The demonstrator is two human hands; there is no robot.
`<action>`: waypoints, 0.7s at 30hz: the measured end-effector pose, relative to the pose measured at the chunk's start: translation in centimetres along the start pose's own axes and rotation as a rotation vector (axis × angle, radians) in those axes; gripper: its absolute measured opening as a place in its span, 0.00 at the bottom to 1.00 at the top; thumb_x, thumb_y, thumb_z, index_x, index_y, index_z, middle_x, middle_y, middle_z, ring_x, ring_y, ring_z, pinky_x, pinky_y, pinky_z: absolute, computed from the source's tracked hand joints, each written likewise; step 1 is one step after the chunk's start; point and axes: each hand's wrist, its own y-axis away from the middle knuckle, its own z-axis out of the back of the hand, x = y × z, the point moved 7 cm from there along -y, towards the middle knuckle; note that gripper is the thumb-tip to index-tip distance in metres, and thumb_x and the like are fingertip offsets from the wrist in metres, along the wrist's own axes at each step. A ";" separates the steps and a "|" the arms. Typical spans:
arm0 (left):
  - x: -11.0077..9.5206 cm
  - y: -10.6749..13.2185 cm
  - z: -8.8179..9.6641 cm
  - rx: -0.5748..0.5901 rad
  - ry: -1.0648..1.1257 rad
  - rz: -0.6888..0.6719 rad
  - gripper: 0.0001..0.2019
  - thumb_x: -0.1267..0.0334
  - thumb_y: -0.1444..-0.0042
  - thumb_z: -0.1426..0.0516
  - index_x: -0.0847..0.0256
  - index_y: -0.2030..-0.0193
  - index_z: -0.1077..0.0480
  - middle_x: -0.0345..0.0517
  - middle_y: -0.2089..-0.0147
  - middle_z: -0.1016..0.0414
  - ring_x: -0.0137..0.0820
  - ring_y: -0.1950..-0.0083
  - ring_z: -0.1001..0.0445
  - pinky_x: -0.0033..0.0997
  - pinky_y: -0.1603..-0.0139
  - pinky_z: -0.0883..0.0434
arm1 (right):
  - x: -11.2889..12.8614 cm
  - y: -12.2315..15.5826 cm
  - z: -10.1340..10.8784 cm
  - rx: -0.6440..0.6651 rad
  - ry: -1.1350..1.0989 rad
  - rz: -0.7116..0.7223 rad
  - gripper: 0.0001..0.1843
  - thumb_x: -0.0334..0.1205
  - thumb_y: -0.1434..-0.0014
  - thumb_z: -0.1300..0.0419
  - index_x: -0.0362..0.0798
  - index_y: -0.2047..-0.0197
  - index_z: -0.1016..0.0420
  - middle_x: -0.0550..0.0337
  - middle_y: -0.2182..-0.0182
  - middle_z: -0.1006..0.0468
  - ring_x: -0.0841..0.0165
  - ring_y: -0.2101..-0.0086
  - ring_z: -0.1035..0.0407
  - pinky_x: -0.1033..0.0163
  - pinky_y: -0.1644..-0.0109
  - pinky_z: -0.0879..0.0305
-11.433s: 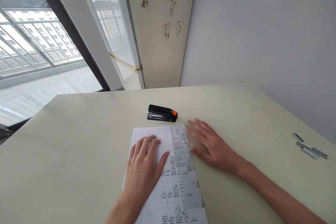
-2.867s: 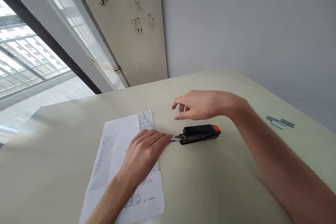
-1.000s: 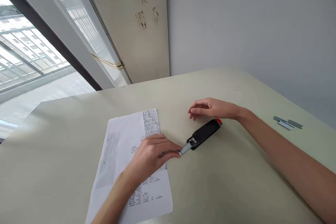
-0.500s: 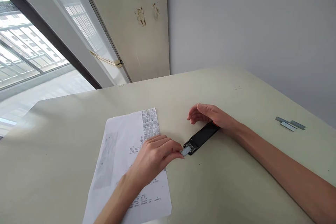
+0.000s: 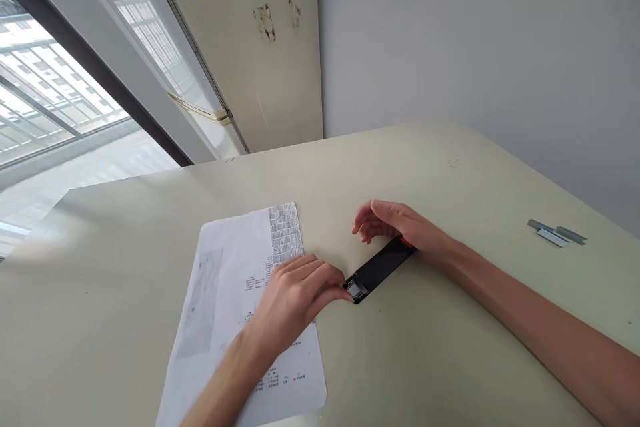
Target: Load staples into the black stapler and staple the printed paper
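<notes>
A black stapler (image 5: 384, 265) with a red patch at its far end lies slantwise on the table. In its near end sits a small silvery piece (image 5: 356, 289) that looks like a staple strip. My left hand (image 5: 295, 297) is closed, thumb and forefinger pinching at that near end. The heel of my right hand (image 5: 395, 220) rests against the red end; its fingers curl loosely in the air, away from the thumb, holding nothing. Under my left hand and wrist lies a printed sheet of paper (image 5: 240, 240).
Several thin grey strips (image 5: 553, 237) lie together at the right of the pale table (image 5: 450, 360). A wall (image 5: 450, 33) rises behind the table, and a window (image 5: 45, 80) stands at the left.
The silvery piece stuck out of the stapler's near end before and now sits inside it. The stapler has moved slightly toward my left hand.
</notes>
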 end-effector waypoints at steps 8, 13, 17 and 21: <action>-0.1 0.1 -0.2 -0.031 -0.078 -0.018 0.11 0.56 0.28 0.41 0.58 0.62 0.30 0.36 0.67 0.23 0.28 0.68 0.28 0.30 0.65 0.34 | -0.1 0.2 -1.4 0.007 0.027 0.006 0.27 0.65 0.29 0.45 0.49 0.60 0.20 0.55 0.58 0.19 0.66 0.63 0.27 0.58 0.54 0.29; -0.1 0.0 -0.2 -0.041 -0.110 -0.018 0.13 0.54 0.26 0.44 0.58 0.62 0.29 0.37 0.67 0.23 0.28 0.68 0.27 0.31 0.65 0.33 | 0.0 0.3 -1.5 0.001 0.054 0.014 0.28 0.65 0.28 0.46 0.49 0.60 0.20 0.54 0.58 0.19 0.66 0.63 0.27 0.58 0.55 0.29; 0.0 -0.1 -0.2 -0.034 -0.122 -0.010 0.15 0.54 0.24 0.46 0.58 0.62 0.29 0.38 0.67 0.23 0.29 0.68 0.28 0.32 0.65 0.33 | 0.1 0.3 -1.5 0.001 0.054 0.009 0.29 0.66 0.30 0.46 0.50 0.60 0.20 0.54 0.58 0.19 0.66 0.63 0.27 0.58 0.55 0.29; -0.1 -0.1 -0.4 -0.021 -0.119 -0.004 0.14 0.54 0.25 0.45 0.58 0.62 0.28 0.38 0.68 0.23 0.29 0.68 0.28 0.32 0.65 0.33 | -0.1 0.3 -1.4 -0.006 0.068 -0.002 0.29 0.67 0.31 0.45 0.50 0.60 0.21 0.53 0.57 0.19 0.65 0.63 0.27 0.57 0.55 0.27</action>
